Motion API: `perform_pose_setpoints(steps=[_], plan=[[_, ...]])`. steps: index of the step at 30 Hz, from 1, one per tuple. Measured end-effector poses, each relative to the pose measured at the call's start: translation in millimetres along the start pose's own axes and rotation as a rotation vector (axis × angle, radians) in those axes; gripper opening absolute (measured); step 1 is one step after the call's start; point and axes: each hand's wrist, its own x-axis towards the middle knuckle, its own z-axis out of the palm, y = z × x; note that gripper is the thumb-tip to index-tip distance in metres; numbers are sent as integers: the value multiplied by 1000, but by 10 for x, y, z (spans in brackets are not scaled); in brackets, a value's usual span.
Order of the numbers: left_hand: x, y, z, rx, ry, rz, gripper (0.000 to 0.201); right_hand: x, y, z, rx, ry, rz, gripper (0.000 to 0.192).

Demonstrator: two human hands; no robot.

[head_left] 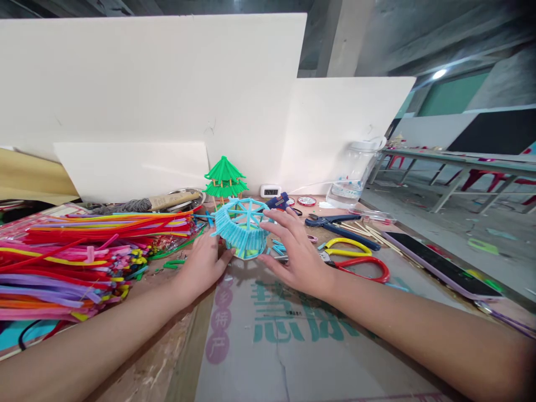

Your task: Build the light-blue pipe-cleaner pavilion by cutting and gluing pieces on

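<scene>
A light-blue round frame wrapped in pipe cleaners (242, 237), like a small pavilion roof with spokes across its open top, is tilted between my two hands. My left hand (205, 259) grips its left side, thumb at the lower edge and the other fingers partly hidden behind it. My right hand (299, 251) is at its right side with fingers apart, the tips at or very near the rim; whether they touch it I cannot tell. Just behind stands a green tiered pipe-cleaner roof (225, 177) on thin sticks.
Bundles of coloured pipe cleaners (62, 268) fill the left side. To the right lie red-handled scissors (364, 270), yellow-handled pliers (349, 247), blue-handled pliers (343, 223) and a phone (439, 265). A glue gun (278, 202), a digital clock (270, 191) and a plastic bottle (347, 178) stand behind.
</scene>
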Motion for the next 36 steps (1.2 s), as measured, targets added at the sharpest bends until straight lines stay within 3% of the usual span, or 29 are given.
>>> perform_pose_setpoints(steps=[16,26,31,36], plan=[[12,-7,12,55,-65,-2,17,33,29,85,-14,20,44,37],[8,23,1,70,-74,-64,19,31,35,61,-21,20,28,48],[8,28,-7,43,-76,-50,22,27,23,15,-36,36,-34,30],[11,-2,11,29,-71,-43,23,27,9,23,-74,-11,3,30]])
